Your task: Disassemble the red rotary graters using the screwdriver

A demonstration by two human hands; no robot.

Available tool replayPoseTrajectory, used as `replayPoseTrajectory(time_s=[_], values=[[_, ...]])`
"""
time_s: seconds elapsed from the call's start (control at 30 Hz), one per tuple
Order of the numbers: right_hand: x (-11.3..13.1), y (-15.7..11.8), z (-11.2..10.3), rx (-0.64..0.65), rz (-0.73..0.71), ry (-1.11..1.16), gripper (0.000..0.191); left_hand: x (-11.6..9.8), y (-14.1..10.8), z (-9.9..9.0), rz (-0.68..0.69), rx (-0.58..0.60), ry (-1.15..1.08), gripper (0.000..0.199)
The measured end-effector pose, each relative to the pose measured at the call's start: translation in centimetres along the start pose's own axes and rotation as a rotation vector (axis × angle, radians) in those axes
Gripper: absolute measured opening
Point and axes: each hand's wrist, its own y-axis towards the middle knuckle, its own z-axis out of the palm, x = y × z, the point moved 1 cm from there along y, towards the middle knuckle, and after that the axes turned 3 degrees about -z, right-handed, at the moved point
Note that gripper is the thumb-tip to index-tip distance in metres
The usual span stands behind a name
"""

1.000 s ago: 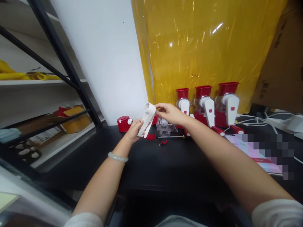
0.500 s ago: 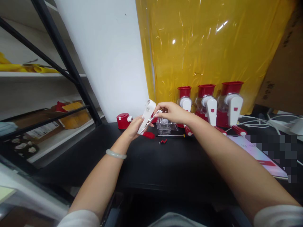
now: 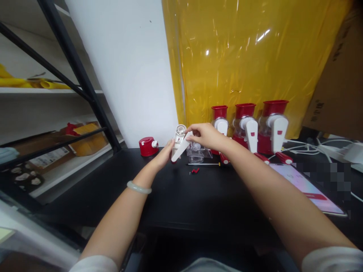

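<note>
My left hand (image 3: 165,154) is closed on a white hollow crank housing (image 3: 179,139), its open inner side facing me. Between the fingertips of my right hand (image 3: 204,135) is a flat white cover (image 3: 181,148), angled over the housing and meeting it near the lower end. Just behind my hands on the black table stands a clear plastic body (image 3: 198,154). A screwdriver (image 3: 205,164) lies in front of that body, with a small red part (image 3: 195,171) nearer to me.
A red base (image 3: 148,146) sits left of my hands. Three red and white grinders (image 3: 279,128) stand at the back right, near white cables. A tablet (image 3: 309,189) lies at the right. Metal shelving (image 3: 85,87) rises at the left.
The housing has turned so its hollow inside shows, and the cover now shows its broad face instead of its thin edge. The red handle seen below my left hand is now mostly hidden.
</note>
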Motion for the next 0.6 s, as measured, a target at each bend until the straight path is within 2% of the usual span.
replayPoseTrajectory(time_s=[0.13, 0.37, 0.5, 0.6], values=[[-0.6, 0.2, 0.7, -0.040, 0.005, -0.043, 0.032, 0.9, -0.4, 0.4, -0.117, 0.000, 0.015, 0.071], [-1.0, 0.3, 1.7, -0.008, -0.037, 0.008, 0.027, 1.0, -1.0, 1.3, -0.001, 0.022, 0.128, 0.058], [-1.0, 0.3, 2.3, -0.097, -0.084, 0.005, 0.022, 1.1, -0.9, 1.4, 0.068, -0.027, 0.174, 0.046], [-1.0, 0.2, 2.6, -0.144, -0.085, 0.001, 0.023, 1.1, -0.9, 1.5, 0.073, -0.028, 0.171, 0.044]])
